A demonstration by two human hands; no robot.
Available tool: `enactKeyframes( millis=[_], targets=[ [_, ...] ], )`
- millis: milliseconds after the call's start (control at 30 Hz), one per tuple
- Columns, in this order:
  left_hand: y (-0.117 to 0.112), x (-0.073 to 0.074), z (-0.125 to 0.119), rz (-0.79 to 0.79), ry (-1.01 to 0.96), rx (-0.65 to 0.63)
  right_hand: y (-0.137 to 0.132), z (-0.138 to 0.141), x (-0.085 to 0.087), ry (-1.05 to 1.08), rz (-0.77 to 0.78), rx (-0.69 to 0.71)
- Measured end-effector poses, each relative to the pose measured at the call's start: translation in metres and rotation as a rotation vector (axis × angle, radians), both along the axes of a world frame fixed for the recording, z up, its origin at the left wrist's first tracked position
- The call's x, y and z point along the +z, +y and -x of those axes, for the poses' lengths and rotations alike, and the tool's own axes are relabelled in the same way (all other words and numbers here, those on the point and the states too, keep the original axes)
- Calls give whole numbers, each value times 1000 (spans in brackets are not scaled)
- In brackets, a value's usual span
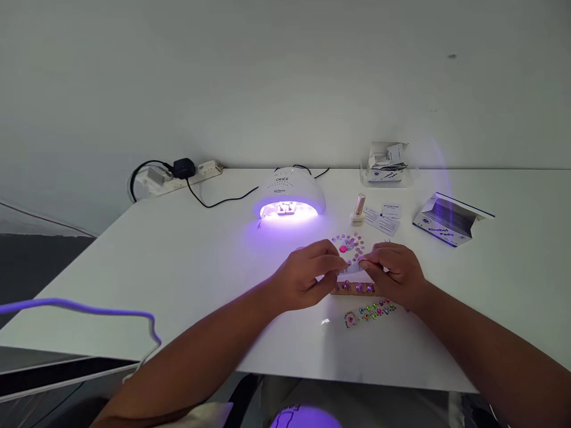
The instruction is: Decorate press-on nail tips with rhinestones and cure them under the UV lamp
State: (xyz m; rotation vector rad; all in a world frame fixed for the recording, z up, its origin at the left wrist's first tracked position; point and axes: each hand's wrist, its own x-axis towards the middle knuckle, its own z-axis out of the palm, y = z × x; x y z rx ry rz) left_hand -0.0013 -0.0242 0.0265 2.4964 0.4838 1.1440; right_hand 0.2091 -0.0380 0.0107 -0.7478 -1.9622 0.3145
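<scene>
Mostly, the white tabletop (200,255) filled the view, its back edge running along a grey wall (223,71) that bore a small dark mark (452,56). A lamp (297,184) cast violet light over the surface before it, and a power strip (208,169) with a black plug (183,168) lay at the back left. The fingers of the left hand (310,273) and right hand (395,270) were pinched on opposite ends of a small white strip (354,269), held above the tabletop between scattered gems (349,244) and a brown bar (354,288). Nearer the front edge lay some coloured gems (370,311). Beyond the hands, a small bottle (357,213) stood beside flat packets (381,223); farther right was an open box (439,228), with another box (386,175) near the wall.
</scene>
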Motion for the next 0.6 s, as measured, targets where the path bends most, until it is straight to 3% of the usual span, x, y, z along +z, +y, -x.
enactKeyframes(
  millis=[300,433,600],
  targets=[
    [0,4,-1,222,64,-65,-2,1,-1,-24,64,-18],
    [-2,3,-3,247,14,-27,-2,1,-2,-24,80,-10],
    [-6,4,-6,230,29,34,0,-2,-5,-94,-141,-25]
  ],
)
